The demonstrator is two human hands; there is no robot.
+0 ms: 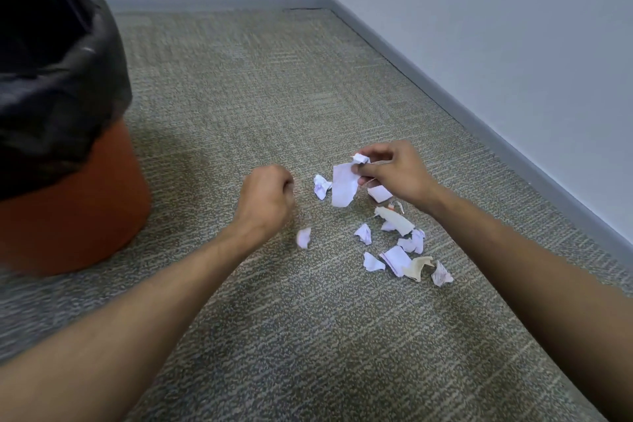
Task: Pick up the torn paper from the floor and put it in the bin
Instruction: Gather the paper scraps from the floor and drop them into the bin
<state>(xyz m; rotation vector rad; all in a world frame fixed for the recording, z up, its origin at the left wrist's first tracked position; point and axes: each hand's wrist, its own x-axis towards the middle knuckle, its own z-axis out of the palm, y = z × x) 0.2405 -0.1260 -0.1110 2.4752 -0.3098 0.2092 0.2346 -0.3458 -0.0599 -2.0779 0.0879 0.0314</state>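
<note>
While both bare arms reach forward over the floor, the right hand pinches a long white strip of torn paper between thumb and fingers, with a smaller crumpled scrap caught at the top of the same grip; the strip hangs down just above the carpet. The left hand hovers a little to the left of it, its fingers curled into a loose fist with nothing visible inside. Between the two hands a small crumpled piece lies on the carpet, just beside the hanging strip. Below the left hand sits one lone scrap, slightly blurred. Nearer the viewer, under the right forearm, a loose cluster of white and cream paper pieces lies scattered on the grey-green carpet. At the far left stands a round orange bin lined with a black plastic bag folded over its rim, well apart from the scraps. A grey skirting board runs along the pale walls that meet in a corner beyond.
</note>
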